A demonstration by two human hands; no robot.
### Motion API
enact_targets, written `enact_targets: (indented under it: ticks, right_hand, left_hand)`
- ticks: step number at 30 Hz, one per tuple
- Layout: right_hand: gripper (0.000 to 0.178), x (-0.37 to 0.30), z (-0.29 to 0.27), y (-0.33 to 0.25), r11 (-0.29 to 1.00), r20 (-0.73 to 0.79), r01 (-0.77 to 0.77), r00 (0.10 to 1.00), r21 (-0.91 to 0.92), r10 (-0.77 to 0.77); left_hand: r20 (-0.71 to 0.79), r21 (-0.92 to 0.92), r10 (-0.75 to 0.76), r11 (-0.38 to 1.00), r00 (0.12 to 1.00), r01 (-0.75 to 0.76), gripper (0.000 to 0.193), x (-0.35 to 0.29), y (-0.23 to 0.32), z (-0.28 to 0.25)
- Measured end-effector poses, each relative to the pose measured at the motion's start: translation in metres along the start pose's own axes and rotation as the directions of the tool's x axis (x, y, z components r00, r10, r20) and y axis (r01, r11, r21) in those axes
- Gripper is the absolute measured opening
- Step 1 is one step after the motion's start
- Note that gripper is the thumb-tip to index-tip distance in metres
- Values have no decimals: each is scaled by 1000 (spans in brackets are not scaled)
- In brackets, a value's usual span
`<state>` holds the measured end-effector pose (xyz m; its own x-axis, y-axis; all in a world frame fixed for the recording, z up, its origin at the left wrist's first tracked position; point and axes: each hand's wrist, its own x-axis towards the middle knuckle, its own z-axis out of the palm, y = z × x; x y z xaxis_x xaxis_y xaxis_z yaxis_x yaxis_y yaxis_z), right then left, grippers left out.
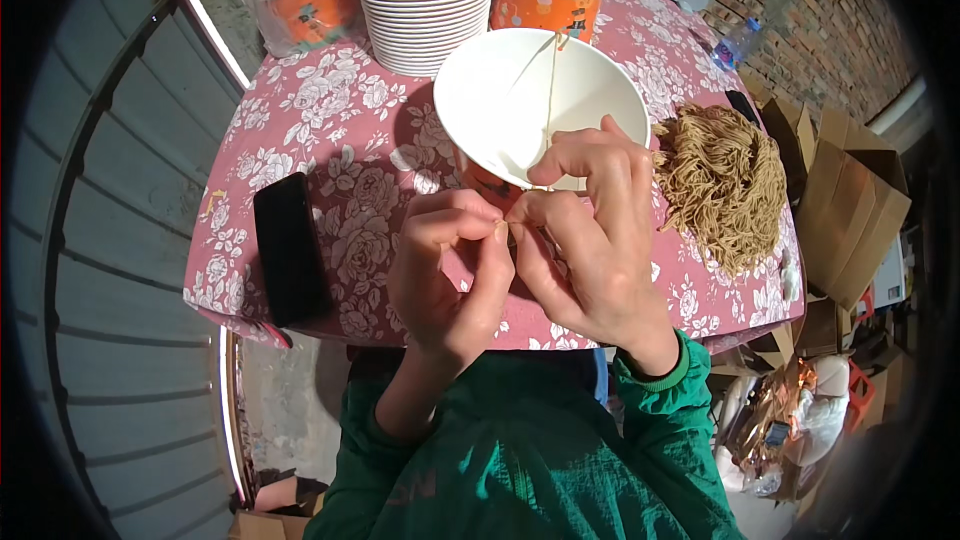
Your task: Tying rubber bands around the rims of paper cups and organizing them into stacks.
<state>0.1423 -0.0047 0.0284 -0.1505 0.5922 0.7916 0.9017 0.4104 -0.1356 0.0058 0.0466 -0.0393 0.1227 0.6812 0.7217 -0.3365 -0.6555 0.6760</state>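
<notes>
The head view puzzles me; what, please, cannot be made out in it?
Head view, cord: lower part partly hidden by the right hand.
Head view, left hand: anything pinched is too small, covered by fingers.
Head view, bucket stack: top cut off by upper edge.

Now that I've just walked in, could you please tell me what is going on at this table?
A person in a green jacket has both hands at the near side of a white-lined tub. The left hand and right hand have their fingertips close together; what lies between them is too small to tell. A thin cord runs across the tub's open mouth. A heap of tan cords lies to the right, a dark phone to the left, and a tall stack of tubs stands behind.
</notes>
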Motion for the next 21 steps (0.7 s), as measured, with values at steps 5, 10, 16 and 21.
enact_targets:
  ticks: [5, 10, 16, 21]
  right_hand:
    - [18, -3, -1, 3, 1000, -2, -7, 1000, -24, 7]
    - [22, -6, -3, 2, 1000, -8, -19, 1000, -21, 19]
    - [27, -20, -14, -13, 996, -193, -55, 980, -71, 40]
    - [22, -24, -17, -22, 990, -103, -81, 992, -118, 69]
  left_hand:
    - [-1, -67, -64, 996, 998, 64, 33, -2, 3, 0]
    - [-33, -301, -236, 929, 971, 216, 33, 2, 20, 2]
    - [-12, -418, -391, 838, 920, 351, 33, 3, 33, 7]
    - [14, -333, -268, 907, 963, 257, 33, -3, 33, 10]
